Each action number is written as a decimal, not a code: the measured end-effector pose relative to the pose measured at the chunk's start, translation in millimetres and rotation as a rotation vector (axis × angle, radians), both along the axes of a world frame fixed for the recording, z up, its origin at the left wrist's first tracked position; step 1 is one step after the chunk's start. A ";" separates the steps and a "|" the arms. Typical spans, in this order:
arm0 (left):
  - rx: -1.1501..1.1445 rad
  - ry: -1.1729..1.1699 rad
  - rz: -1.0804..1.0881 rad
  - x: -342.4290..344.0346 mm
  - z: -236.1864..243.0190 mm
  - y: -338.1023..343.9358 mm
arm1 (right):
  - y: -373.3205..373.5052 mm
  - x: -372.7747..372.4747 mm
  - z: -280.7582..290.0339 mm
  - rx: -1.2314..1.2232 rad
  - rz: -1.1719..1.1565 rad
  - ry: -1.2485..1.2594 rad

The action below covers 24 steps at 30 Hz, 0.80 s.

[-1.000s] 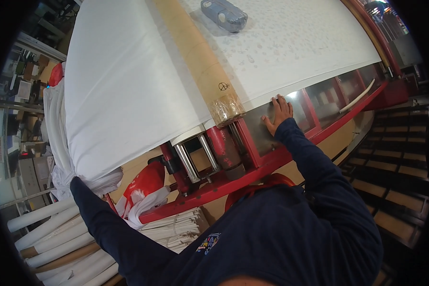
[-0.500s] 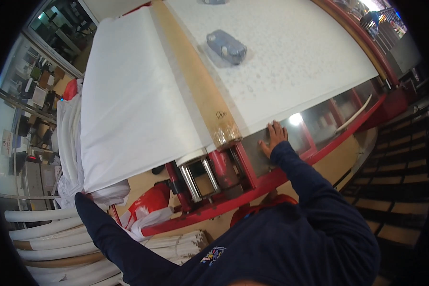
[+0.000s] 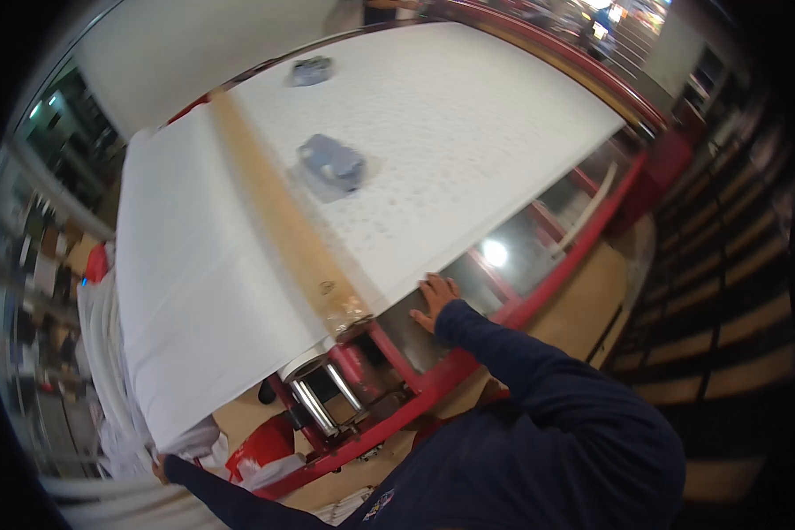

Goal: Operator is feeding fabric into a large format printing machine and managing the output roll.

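White sheet ahead of the right hand: bright, surface detail partly washed out. Hard round glare on metal panel just right of that hand; narrow glints on chrome rollers between the hands. Soft grey shading alongside the brown tube, forward and left of the right hand. Bright lights far beyond it, toward the right. Rack to its right dim, streaked by blur. Left hand soft-edged; cluttered room beyond it smeared. Fisheye bends straight edges; corners black.
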<state>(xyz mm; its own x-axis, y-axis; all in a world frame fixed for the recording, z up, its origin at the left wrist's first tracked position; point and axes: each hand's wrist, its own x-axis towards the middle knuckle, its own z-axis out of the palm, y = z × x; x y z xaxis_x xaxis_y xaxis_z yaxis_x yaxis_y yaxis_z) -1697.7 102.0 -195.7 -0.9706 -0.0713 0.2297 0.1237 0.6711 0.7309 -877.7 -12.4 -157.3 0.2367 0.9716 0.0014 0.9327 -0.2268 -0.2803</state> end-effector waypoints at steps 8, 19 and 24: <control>0.454 0.390 -0.914 370.6 26.7 -94.6 | 10.9 115.8 19.8 0.155 0.021 0.202; -0.383 0.518 -1.633 785.9 27.9 -52.0 | 21.2 291.6 -1.2 -0.098 0.030 -0.046; -0.811 0.478 -1.513 768.2 -0.7 -51.2 | 27.6 295.2 -0.1 -0.135 0.047 -0.029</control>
<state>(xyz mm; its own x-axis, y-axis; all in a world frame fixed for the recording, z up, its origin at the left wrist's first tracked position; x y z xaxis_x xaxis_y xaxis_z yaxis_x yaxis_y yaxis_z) -929.4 50.8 -196.4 0.0795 0.9968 0.0040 0.9965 -0.0796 0.0259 -582.6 15.2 -157.4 0.1922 0.9735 -0.1237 0.9505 -0.2160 -0.2234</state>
